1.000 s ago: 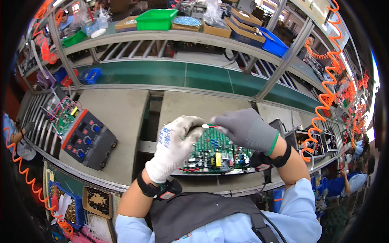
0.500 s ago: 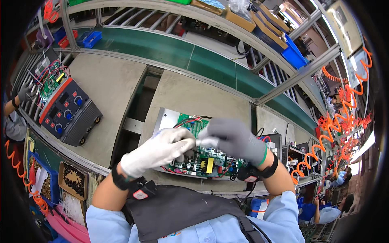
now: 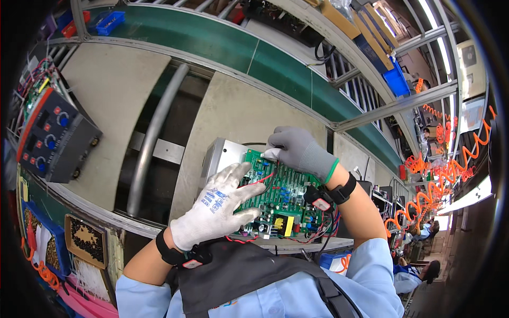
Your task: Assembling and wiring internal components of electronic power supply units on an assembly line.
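Observation:
A green circuit board with many small parts lies before me, a silvery metal plate at its left end. Near its front edge is a yellow-wrapped transformer. My left hand, in a white glove, is open with fingers spread over the board's left part. A red wire and dark wires run by its fingertips. At the far edge of the board, my right hand in a grey glove has its fingers pinched together. Whatever is between those fingertips is hidden.
A grey machine with an orange-edged knob panel stands at the left. Between the bench plates, a metal roller spans a gap. A box of black small parts sits at lower left. Orange coiled hoses hang at the right.
My hands, close together over the board before, have come apart. The left has opened and spread onto the board; the right has moved to its far edge. The grey machine appears farther left.

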`<act>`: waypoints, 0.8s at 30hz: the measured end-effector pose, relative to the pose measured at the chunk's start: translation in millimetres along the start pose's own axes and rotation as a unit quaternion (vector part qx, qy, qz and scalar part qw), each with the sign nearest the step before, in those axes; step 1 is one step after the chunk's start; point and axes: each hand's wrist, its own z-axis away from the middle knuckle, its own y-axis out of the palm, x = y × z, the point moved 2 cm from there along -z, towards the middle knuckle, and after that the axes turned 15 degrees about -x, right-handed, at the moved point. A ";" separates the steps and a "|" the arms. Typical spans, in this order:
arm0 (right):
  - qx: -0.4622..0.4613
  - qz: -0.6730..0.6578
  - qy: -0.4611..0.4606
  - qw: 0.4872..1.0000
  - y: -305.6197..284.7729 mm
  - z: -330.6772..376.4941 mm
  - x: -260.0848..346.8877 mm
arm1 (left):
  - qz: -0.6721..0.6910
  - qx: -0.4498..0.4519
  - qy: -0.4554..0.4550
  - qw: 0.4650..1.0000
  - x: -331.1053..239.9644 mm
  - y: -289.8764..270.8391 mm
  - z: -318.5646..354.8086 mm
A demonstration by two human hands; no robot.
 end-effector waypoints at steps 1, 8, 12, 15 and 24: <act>-0.003 -0.003 -0.005 1.000 0.5 1.6 2.2 | 0.004 0.005 -0.003 1.000 0.1 0.2 0.6; 0.067 0.008 0.038 0.997 8.9 -6.2 -0.1 | 0.022 -0.004 0.000 1.000 1.3 2.6 -1.9; 0.089 -0.022 0.117 0.989 -1.3 -7.2 0.8 | 0.042 -0.022 -0.047 0.998 -4.8 -2.5 -17.0; -0.006 -0.138 0.182 0.974 -30.0 14.2 -2.0 | -0.020 0.027 -0.080 0.996 2.4 -5.3 -40.8; -0.465 0.174 0.237 0.835 -136.3 267.2 -55.5 | 0.122 -0.194 -0.153 0.961 44.7 -42.9 -24.2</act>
